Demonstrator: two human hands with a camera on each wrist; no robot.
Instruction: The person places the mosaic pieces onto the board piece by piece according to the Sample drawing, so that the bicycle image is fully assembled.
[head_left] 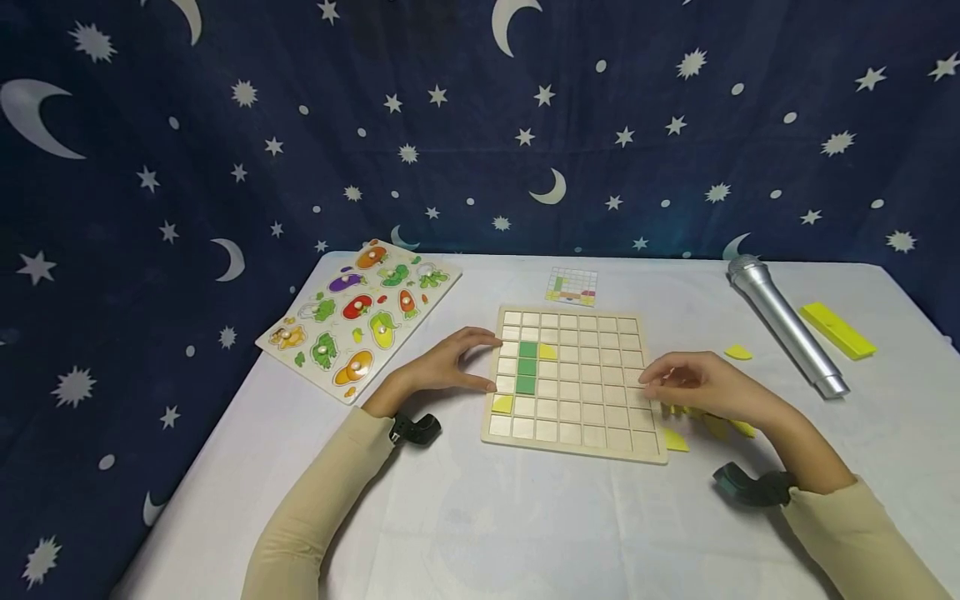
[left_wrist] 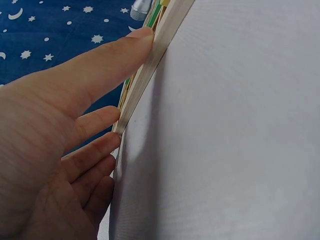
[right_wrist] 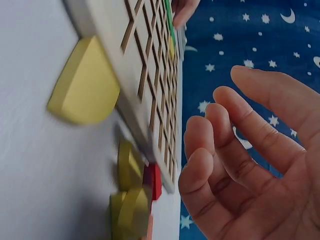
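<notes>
A wooden grid board (head_left: 577, 408) lies on the white table. Three green square tiles (head_left: 527, 367) form a column in its left part, with one yellow piece (head_left: 548, 352) up beside them and another yellow piece (head_left: 502, 404) lower left. My left hand (head_left: 450, 362) rests its thumb and fingertips along the board's left edge (left_wrist: 145, 75), fingers spread. Over the right edge hovers my right hand (head_left: 693, 383), fingers loosely bent with nothing between them. Beneath it, a yellow quarter-round block (right_wrist: 87, 87) lies against the board's side, and more yellow blocks (right_wrist: 131, 207) sit near a red one (right_wrist: 156, 181).
A small pattern card (head_left: 572, 287) lies behind the board. To the left is a vegetable peg puzzle (head_left: 360, 317). On the right lie a silver microphone (head_left: 787, 325), a yellow bar (head_left: 837, 330) and a loose yellow piece (head_left: 738, 352). A starry curtain (head_left: 480, 125) hangs behind the table.
</notes>
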